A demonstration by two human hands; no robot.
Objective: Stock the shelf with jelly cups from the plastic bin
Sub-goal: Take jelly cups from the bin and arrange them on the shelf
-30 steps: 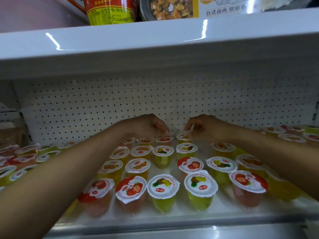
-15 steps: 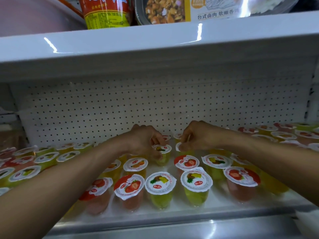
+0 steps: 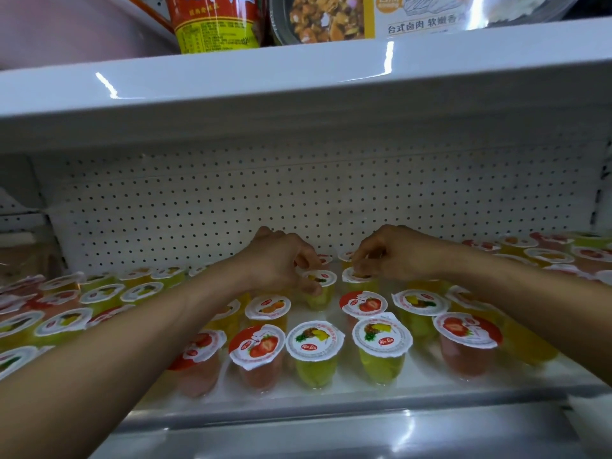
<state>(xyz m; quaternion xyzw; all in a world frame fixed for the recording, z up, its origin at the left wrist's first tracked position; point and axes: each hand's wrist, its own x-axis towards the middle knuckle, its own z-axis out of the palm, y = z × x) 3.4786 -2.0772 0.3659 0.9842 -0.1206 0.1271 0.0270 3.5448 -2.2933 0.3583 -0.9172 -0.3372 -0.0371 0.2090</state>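
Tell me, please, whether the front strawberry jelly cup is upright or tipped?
Upright: the front strawberry jelly cup stands on its base on the shelf, sealed lid facing up.

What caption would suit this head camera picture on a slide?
Both hands, left and right, grip jelly cups deep on a stocked shelf.

A shop, probably a grocery aisle: white metal shelf (image 3: 298,405) with perforated back panel (image 3: 298,200), rows of sealed jelly cups (image 3: 314,352), packaged food (image 3: 364,18) on the tier above.
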